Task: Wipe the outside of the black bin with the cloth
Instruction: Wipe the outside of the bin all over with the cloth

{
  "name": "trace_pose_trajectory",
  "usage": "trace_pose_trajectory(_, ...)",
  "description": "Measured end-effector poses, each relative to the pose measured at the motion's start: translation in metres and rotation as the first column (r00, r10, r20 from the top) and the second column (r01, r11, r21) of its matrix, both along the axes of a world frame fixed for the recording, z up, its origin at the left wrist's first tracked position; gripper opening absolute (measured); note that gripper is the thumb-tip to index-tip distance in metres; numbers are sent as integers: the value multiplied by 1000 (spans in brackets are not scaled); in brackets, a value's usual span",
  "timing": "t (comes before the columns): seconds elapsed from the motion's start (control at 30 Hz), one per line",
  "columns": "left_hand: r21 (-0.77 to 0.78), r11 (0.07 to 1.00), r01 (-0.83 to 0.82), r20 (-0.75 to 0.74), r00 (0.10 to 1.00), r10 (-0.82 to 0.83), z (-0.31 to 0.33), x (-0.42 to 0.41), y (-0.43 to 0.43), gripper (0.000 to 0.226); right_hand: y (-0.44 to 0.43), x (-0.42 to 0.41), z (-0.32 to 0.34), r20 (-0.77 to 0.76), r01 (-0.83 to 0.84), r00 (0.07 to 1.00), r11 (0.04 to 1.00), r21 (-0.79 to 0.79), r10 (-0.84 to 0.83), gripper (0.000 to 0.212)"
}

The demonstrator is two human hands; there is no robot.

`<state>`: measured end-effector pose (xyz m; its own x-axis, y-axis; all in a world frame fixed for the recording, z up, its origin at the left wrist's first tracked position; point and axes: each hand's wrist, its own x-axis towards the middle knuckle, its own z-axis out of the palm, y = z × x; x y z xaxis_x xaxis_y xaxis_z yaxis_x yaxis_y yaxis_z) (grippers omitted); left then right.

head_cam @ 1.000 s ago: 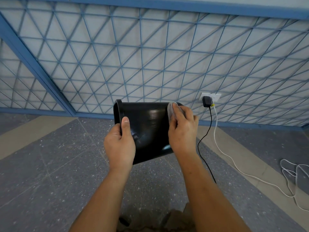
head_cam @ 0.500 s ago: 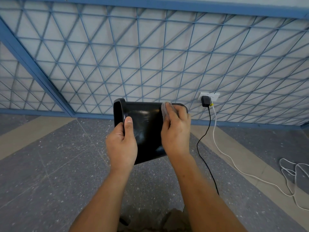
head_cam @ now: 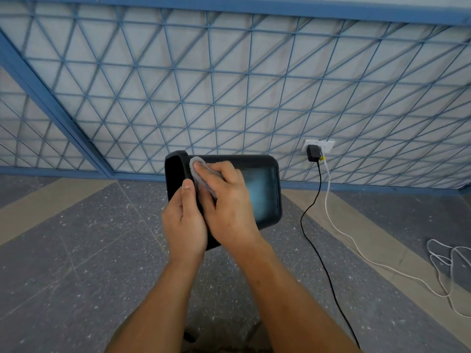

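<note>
Beneath right hand (head_cam: 230,207) clutching it, cloth (head_cam: 199,169) half-hidden — left hand (head_cam: 184,226) grips black bin (head_cam: 263,197).

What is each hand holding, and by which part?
The left hand grips the black bin by its wall near the rim; right hand holds the grey cloth, bunched in its grip.

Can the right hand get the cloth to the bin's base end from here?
Probably yes. The right hand holds the cloth near the rim of the black bin; the wall toward the base is bare, and the left hand grips the rim end.
</note>
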<state>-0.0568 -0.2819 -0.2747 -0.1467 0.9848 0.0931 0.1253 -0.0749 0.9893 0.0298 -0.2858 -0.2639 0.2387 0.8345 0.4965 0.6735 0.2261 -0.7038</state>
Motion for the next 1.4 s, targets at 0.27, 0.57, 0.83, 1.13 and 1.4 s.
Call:
trace_pose_trajectory(0.27,-140,987,-79,241,964,112,6,-13,16,48,-22,-2,-6,68,-265,959,957,-115,274,40)
trace_pose_trajectory(0.57,-195,970,-145,168,970,179,5,-22,25,44,-40,14,-9,85,-297,944,933,-204,319,29)
trace_pose_trajectory(0.83,-188,963,-194,28,979,202,6,-29,29,47,-44,65,-16,20,-33,999,988,-151,37,27)
trace_pose_trajectory(1.13,-117,981,-153,-151,979,135,5,-27,26,54,-36,93,-19,0,282,959,952,-119,-284,25)
trace_pose_trajectory(1.4,-48,992,-118,-204,973,106,4,-13,16,54,-22,54,-11,44,199,980,976,-84,-196,31)
